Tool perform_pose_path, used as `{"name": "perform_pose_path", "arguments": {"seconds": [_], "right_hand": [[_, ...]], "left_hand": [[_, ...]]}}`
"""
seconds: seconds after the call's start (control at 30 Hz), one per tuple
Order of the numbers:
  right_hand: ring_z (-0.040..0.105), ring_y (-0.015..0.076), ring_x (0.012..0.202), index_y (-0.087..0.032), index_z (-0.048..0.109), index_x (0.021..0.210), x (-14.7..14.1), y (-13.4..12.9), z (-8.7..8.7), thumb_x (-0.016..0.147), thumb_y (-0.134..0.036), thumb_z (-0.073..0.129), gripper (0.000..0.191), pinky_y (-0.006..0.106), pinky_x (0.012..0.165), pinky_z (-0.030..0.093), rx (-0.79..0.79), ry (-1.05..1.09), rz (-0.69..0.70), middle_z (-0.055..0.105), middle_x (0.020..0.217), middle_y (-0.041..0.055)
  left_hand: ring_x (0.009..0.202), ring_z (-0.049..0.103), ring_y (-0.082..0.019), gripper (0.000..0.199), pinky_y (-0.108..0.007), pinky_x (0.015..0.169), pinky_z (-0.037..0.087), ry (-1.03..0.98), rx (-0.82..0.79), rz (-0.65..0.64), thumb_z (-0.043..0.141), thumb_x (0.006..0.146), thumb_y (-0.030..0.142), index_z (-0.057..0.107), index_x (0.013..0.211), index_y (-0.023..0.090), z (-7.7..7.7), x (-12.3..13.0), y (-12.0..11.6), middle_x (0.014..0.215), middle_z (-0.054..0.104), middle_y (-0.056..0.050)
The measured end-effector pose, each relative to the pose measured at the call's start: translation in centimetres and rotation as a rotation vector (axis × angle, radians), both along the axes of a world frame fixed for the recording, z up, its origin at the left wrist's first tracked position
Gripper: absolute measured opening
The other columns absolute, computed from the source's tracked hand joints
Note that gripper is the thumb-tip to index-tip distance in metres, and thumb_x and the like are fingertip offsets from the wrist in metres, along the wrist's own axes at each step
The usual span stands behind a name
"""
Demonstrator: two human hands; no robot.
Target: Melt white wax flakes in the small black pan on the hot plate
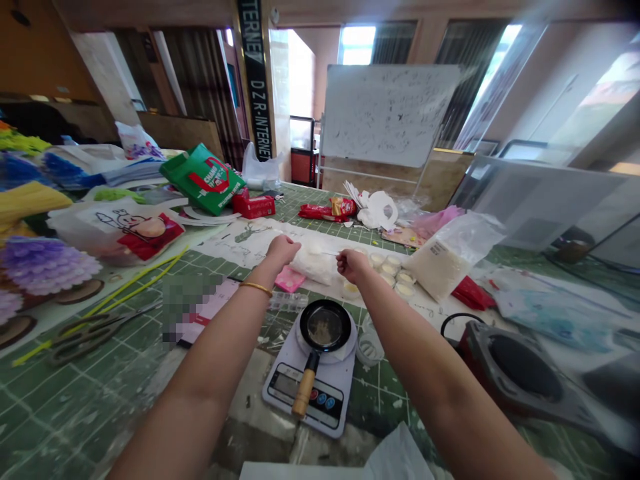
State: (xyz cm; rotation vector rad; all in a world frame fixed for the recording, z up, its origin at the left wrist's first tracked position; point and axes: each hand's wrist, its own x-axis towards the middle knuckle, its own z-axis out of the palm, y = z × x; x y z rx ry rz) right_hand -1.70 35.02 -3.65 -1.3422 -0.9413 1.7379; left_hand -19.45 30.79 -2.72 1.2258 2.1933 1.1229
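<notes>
My left hand [284, 252], with a gold bangle at the wrist, is closed on the upper left edge of a clear plastic bag [316, 268] of white material. My right hand [354, 265] pinches a thin-handled spoon [329, 253] that points left over the bag's mouth; its tip blends into the white. Nearer to me, a small black frying pan [325, 325] with a wooden handle rests on a white digital kitchen scale [285, 373]. A little pale residue shows inside the pan. Several small cups [404, 289] with cream-coloured contents stand beside my right hand.
A bag of pale granules [440, 263] stands to the right, behind a dark hotplate [523, 367]. Scissors [95, 330] and a phone-like pink-screened device [205, 317] lie left. A green bag [204, 179], red packets [330, 211] and paper flowers [47, 263] lie farther off.
</notes>
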Motion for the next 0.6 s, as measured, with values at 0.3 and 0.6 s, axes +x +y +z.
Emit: {"name": "perform_pose_path", "arguments": {"seconds": [0.3, 0.6], "right_hand": [[0.057, 0.0160, 0.087, -0.014, 0.052, 0.110, 3.6, -2.7, 2.0, 0.086, -0.032, 0.050, 0.030, 0.035, 0.073, 0.050, 0.062, 0.083, 0.011, 0.056, 0.106, 0.0070], [0.038, 0.0040, 0.042, -0.013, 0.050, 0.067, 9.8, -10.6, 2.7, 0.080, -0.016, 0.048, 0.014, 0.017, 0.041, 0.032, 0.194, 0.097, 0.098, 0.043, 0.052, -0.0055]], "left_hand": [[0.064, 0.058, -0.015, 0.025, -0.023, 0.053, 0.043, -0.155, 0.183, 0.020, 0.056, 0.064, 0.034, 0.056, 0.080, 0.015, 3.5, 0.9, -5.2, 0.076, 0.063, -0.005], [0.064, 0.056, -0.012, 0.025, -0.024, 0.063, 0.046, -0.350, 0.246, -0.421, 0.056, 0.072, 0.040, 0.056, 0.080, 0.016, 7.1, 7.4, -18.7, 0.072, 0.061, 0.000]]}}
